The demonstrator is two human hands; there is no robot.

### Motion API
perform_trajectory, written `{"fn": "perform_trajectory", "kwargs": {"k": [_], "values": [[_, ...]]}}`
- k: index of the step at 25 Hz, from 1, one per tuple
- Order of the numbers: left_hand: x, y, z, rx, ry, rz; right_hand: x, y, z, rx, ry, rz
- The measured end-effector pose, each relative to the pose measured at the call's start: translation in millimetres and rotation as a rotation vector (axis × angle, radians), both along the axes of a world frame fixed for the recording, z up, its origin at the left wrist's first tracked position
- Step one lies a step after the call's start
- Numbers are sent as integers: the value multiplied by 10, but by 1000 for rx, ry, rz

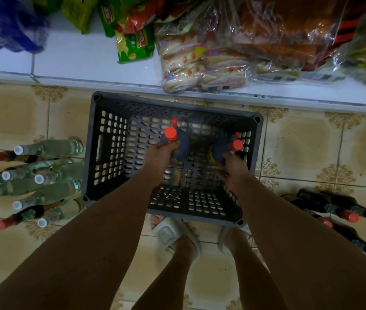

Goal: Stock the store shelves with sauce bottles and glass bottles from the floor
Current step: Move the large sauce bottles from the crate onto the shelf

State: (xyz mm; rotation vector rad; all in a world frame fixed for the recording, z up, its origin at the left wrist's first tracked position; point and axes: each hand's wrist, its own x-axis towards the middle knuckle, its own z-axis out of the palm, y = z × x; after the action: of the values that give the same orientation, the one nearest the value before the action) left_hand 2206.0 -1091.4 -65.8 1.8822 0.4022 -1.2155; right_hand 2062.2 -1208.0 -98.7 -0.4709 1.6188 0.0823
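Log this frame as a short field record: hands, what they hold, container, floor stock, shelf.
left hand: grips a red-capped dark bottle
right hand: grips another red-capped dark bottle
container: grey slotted crate on the tiled floor, both held bottles over it
floor left: clear glass bottles with white caps, mixed with red-capped ones
floor right: dark sauce bottles with red caps
shelf: white, holding snack packets

Matt grey perforated plastic crate [108, 139]; glossy patterned floor tiles [300, 144]; clear glass bottles [50, 148] at left; crinkled shiny plastic snack bags [278, 41] on the smooth white shelf [77, 61].
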Motion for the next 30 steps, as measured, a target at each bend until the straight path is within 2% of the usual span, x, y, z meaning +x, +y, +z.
{"fn": "perform_trajectory", "kwargs": {"k": [5,10,21,26,30], "values": [[-64,-80,243,1,-38,-78,-207,59,229,2,-87,-29],[-185,-212,719,-29,-52,-103,-415,34,704,-133,-93,153],[-274,-502,1828,-216,-180,-320,-580,-241,2098,-422,-275,380],[-290,-747,2277,-328,-264,-307,-619,-478,2582,-534,-297,285],[-270,-1033,2667,-441,-281,-380,-686,-812,3018,-633,-350,239]]}}
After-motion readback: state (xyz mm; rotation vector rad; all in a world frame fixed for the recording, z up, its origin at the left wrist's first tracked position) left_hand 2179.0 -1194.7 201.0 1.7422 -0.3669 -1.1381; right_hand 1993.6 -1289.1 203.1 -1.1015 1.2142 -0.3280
